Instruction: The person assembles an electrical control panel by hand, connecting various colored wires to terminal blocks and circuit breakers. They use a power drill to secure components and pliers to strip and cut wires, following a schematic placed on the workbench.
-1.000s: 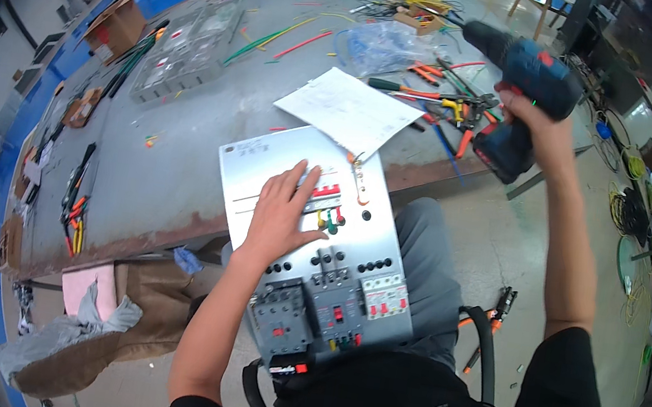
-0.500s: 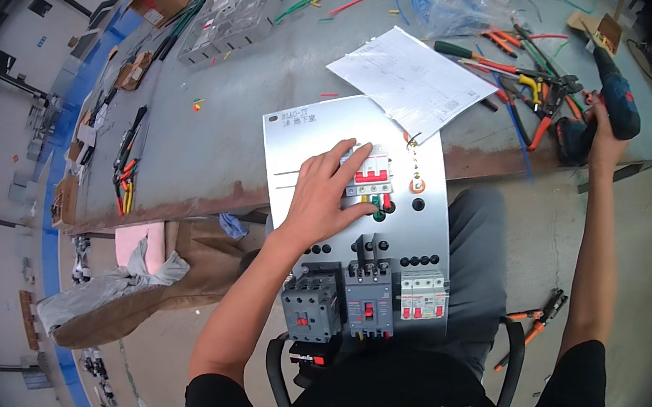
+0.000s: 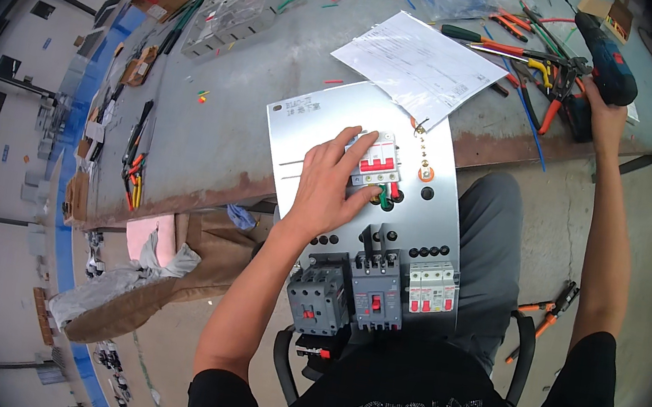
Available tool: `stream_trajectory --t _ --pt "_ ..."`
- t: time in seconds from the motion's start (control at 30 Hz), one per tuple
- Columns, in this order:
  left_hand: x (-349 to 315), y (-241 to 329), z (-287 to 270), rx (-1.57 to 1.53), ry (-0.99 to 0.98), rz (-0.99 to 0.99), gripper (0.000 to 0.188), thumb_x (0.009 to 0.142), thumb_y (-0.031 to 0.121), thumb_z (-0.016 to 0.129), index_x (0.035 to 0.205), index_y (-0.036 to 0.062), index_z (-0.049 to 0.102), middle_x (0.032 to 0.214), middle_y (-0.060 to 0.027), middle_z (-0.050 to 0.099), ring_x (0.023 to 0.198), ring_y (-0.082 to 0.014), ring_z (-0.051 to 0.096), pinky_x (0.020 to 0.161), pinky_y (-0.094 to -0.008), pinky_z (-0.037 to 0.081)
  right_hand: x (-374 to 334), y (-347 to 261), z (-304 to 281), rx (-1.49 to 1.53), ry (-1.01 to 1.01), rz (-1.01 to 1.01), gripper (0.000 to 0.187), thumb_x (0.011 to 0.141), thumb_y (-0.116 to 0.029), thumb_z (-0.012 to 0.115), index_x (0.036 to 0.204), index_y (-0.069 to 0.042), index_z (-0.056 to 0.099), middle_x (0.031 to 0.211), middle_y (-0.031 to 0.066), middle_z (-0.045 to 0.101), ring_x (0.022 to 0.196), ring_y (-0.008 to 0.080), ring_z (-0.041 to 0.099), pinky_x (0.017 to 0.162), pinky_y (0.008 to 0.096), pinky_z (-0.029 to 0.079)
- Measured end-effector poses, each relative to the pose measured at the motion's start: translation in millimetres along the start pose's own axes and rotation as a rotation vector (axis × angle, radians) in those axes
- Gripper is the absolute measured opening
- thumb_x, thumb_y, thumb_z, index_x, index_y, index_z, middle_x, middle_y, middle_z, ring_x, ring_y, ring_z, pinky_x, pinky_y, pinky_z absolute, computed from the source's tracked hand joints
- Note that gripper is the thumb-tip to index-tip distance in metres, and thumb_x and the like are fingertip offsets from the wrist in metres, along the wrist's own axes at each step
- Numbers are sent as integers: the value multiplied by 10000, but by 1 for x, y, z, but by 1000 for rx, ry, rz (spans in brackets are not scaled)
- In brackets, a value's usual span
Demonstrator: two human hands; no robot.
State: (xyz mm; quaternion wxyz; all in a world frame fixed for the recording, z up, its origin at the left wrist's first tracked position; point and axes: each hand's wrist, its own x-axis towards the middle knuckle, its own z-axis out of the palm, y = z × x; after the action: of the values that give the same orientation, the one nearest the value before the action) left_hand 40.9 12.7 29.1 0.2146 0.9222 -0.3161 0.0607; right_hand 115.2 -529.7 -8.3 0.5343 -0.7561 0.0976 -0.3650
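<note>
A metal mounting panel [image 3: 291,127] lies across my lap, its far end against the workbench. My left hand [image 3: 327,183] grips a white miniature circuit breaker [image 3: 377,163] with red switches on the panel, index finger at its far end and thumb near its wire end. Short green and red wires [image 3: 391,195] run from the breaker into holes in the panel. Out to the right, my right hand [image 3: 606,119] is wrapped around the handle of a cordless drill [image 3: 608,64] over the bench, its bit pointing away to the left.
Nearer me on the panel sit a grey contactor [image 3: 317,299], a moulded-case breaker [image 3: 376,299] and small breakers [image 3: 431,287]. Printed sheets [image 3: 418,70] overlap its far edge. Pliers and cutters [image 3: 552,73] crowd the workbench [image 3: 229,122] at right; another tool [image 3: 549,317] lies on the floor.
The drill has moved slightly left and away from me in my right hand, and its bit now shows past the tools. My left hand stays on the circuit breaker.
</note>
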Motion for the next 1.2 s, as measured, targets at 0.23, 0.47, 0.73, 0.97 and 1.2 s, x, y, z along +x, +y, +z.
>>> stream_trajectory --t 0.23,0.47,0.73,0.97,1.2 --pt "3 7 5 5 33 -45 870 814 376 875 1560 109 514 1539 -183 502 1347 -376 519 1149 -474 346 10 13 3 42 92 19 261 896 -196 862 1021 9 760 921 16 739 828 91 658 782 258 520" --pt "-1 9 13 44 69 -39 842 826 319 870 1558 109 510 1489 -183 503 1282 -366 531 1125 -505 354 21 26 5 -36 196 45 384 856 -268 899 1065 29 774 964 55 798 836 117 700 813 286 540" --pt "-2 9 0 36 -19 -47 1144 694 367 968 1649 126 387 1593 -216 421 1334 -410 500 1191 -512 328 13 9 2 -139 116 -38 546 853 -346 902 1228 14 734 1162 97 779 1031 165 704 963 317 521" --pt "1 11 2 55 -49 -71 1226 633 399 1003 1653 136 376 1607 -183 414 1388 -389 479 1203 -506 330 -11 10 -19 -98 129 -17 630 900 -353 881 1384 -5 681 1264 97 743 1097 153 680 968 282 515" --pt "-5 3 -7 -13 -72 -51 1057 727 276 939 1634 157 410 1561 -198 445 1331 -374 515 1189 -506 337 -130 -103 4 -189 3 38 251 988 -223 787 1145 -27 796 1021 39 734 896 87 643 799 254 517"
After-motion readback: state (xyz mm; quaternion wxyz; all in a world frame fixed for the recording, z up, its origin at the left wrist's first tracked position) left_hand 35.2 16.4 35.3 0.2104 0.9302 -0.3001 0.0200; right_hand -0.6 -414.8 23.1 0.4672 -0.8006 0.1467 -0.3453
